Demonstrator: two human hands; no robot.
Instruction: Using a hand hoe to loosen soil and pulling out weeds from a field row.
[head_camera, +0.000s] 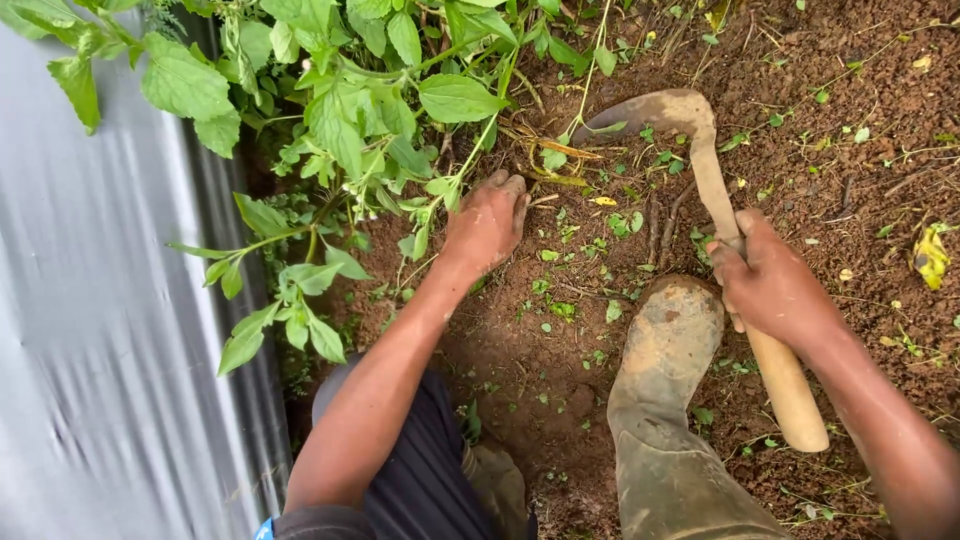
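Head view: the person is crouching over bare brown soil (560, 380) beside a grey corrugated metal sheet (90, 330) that is running down the left edge of the ground. The left hand (487, 222) is reaching into the base of a leafy green weed (340, 130), its fingers curled and pressing against the stems where they are meeting the soil; whether it is actually closing around a stem I cannot tell, since leaves are covering the fingertips. The right hand (772, 283) is wrapping tightly around the pale wooden handle (785, 385) of a sickle, and the sickle's rusty curved blade (665, 115) is lying on the soil just beyond the weed's base, its hooked tip pointing toward the left hand. A muddy rubber boot (672, 335) is standing between the two hands, just beside the handle.

As a judgement, the main risk is sitting in how near the blade tip is to the left fingers: a pull toward the body could be bringing the edge across them, or onto the boot toe. The soil is looking loose and damp, so the blade could be skidding instead of biting. Stems hidden under the leaves could also be slipping out of a loose grip
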